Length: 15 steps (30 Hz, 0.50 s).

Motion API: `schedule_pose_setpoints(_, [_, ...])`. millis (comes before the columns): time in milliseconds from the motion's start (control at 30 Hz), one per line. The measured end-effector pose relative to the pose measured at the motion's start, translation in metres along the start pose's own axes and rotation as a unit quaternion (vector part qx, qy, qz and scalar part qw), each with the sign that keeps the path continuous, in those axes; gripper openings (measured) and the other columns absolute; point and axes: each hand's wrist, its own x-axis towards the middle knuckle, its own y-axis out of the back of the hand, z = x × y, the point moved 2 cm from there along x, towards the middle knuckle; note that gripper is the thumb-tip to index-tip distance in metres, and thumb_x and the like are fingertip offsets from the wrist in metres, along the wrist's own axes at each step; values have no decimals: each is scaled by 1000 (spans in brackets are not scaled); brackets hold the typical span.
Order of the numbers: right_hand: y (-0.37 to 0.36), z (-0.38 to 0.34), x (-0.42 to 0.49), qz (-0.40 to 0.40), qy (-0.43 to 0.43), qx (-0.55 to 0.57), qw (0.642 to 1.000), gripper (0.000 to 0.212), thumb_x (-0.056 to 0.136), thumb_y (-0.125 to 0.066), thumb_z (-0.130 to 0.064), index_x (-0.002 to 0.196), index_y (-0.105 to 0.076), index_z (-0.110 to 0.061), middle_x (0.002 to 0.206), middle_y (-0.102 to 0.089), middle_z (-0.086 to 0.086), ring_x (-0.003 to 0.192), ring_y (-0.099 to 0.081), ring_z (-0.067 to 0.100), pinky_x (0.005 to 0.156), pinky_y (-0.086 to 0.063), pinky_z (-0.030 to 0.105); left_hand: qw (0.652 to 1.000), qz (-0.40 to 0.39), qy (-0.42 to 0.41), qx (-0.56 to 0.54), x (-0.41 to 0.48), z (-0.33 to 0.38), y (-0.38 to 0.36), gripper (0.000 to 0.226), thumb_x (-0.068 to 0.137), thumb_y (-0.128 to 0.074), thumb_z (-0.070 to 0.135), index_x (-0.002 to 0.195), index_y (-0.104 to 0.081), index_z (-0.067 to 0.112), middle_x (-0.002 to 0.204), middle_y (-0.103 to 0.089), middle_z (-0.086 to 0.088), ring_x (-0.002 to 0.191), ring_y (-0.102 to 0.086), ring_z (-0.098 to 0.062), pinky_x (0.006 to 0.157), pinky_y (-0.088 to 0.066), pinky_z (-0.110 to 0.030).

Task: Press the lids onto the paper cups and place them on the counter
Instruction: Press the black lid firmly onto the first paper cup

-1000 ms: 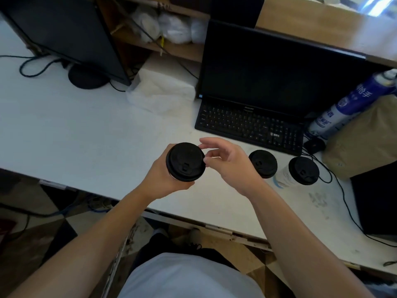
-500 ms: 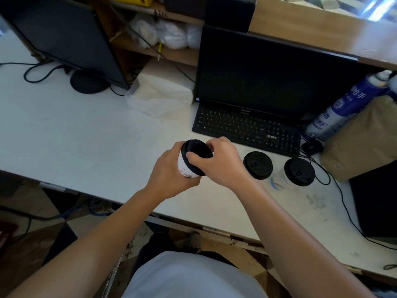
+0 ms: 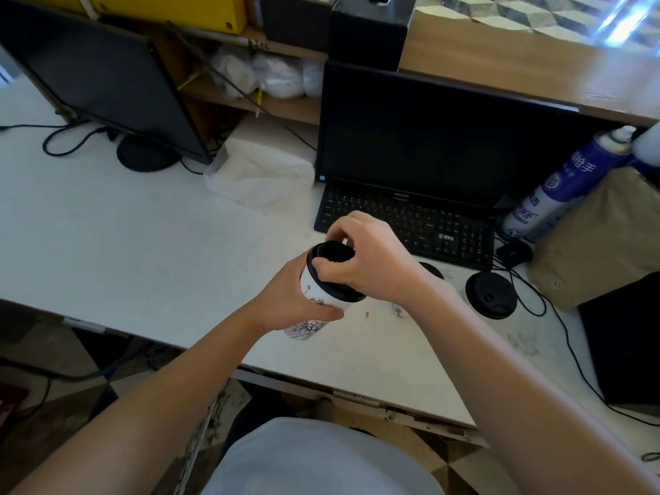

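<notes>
My left hand (image 3: 291, 301) grips a white paper cup (image 3: 314, 298) with black line drawings, held tilted above the white counter (image 3: 143, 251). A black lid (image 3: 330, 253) sits on its rim. My right hand (image 3: 368, 260) is curled over that lid, fingers wrapped round its edge. Two more lidded cups stand on the counter to the right: one black lid (image 3: 491, 294) is in full view, the other (image 3: 432, 269) peeks out behind my right wrist.
A black keyboard (image 3: 410, 223) and monitor (image 3: 428, 137) stand just behind the cups. A second monitor (image 3: 103, 80) is at the back left, a white tissue pack (image 3: 260, 169) between them. A blue spray can (image 3: 560, 187), brown paper bag (image 3: 600, 237) and cables (image 3: 557, 326) crowd the right.
The cup has tipped from lid-facing-me to tilted sideways. My right hand moved from beside the lid to clasping over it. The camera view has shifted a little.
</notes>
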Motion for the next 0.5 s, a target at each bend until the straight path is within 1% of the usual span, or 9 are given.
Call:
schedule_pose_setpoints(67, [-3, -2, 0, 20, 6, -15, 1000, 32, 87, -69, -38, 108, -65, -14, 112, -56, -1, 104, -52, 18, 86, -49, 28, 999, 49, -6, 22, 0, 2, -4, 66, 61, -88, 20, 116, -55, 34, 101, -71, 13, 95, -69, -9, 78, -58, -28])
schedule_pose_setpoints(133, [-11, -4, 0, 61, -15, -42, 997, 34, 92, -60, -40, 113, -62, -13, 112, -53, 2, 109, -47, 23, 94, -45, 33, 993, 103, 4, 52, -1, 6, -8, 69, 64, -90, 27, 117, -47, 37, 101, -68, 16, 91, -66, -3, 71, -54, -16])
schedule_pose_setpoints(167, [-16, -5, 0, 79, -35, -50, 995, 35, 94, -56, -42, 116, -61, -14, 112, -52, 3, 109, -45, 24, 94, -45, 35, 990, 125, 8, 61, -1, 7, -11, 72, 65, -91, 29, 119, -44, 38, 101, -65, 18, 90, -65, -2, 68, -50, -12])
schedule_pose_setpoints(200, [-21, -6, -1, 95, -54, -55, 992, 37, 95, -54, -44, 118, -59, -15, 112, -52, 3, 108, -44, 24, 94, -46, 37, 987, 149, 8, 66, -2, 8, -13, 76, 65, -91, 32, 122, -42, 38, 102, -63, 20, 91, -64, -1, 69, -48, -11])
schedule_pose_setpoints(267, [-26, -6, -3, 116, -74, -65, 988, 42, 95, -52, -49, 120, -57, -15, 111, -51, 4, 107, -44, 25, 92, -47, 39, 980, 188, -3, 72, -4, 8, -16, 81, 64, -90, 36, 129, -42, 34, 106, -63, 19, 95, -63, -3, 75, -49, -14])
schedule_pose_setpoints(300, [-26, -6, -2, 110, -76, -75, 988, 45, 96, -51, -50, 121, -56, -13, 113, -51, 6, 107, -45, 27, 93, -47, 40, 978, 196, -8, 75, -5, 8, -16, 83, 64, -90, 37, 131, -42, 32, 108, -63, 17, 96, -63, -4, 77, -50, -15])
schedule_pose_setpoints(400, [-22, -6, -2, 29, -58, -117, 991, 47, 100, -48, -48, 125, -51, -8, 123, -50, 15, 114, -48, 34, 96, -43, 41, 976, 199, -10, 86, -7, 3, -14, 83, 64, -91, 37, 131, -43, 33, 107, -63, 19, 95, -63, -2, 78, -51, -14])
schedule_pose_setpoints(433, [-20, -8, -2, 16, -40, -133, 990, 44, 101, -48, -45, 124, -51, -7, 121, -50, 16, 113, -48, 35, 96, -44, 41, 976, 198, -15, 88, -8, 1, -14, 83, 64, -92, 37, 130, -43, 35, 107, -62, 20, 96, -63, -2, 78, -52, -14])
schedule_pose_setpoints(500, [-17, -13, -5, 38, -8, -151, 988, 44, 99, -50, -45, 117, -55, -5, 111, -51, 13, 105, -47, 32, 94, -46, 40, 977, 198, -30, 73, -9, -1, -12, 83, 64, -93, 35, 130, -42, 36, 108, -62, 23, 99, -64, -1, 80, -52, -13])
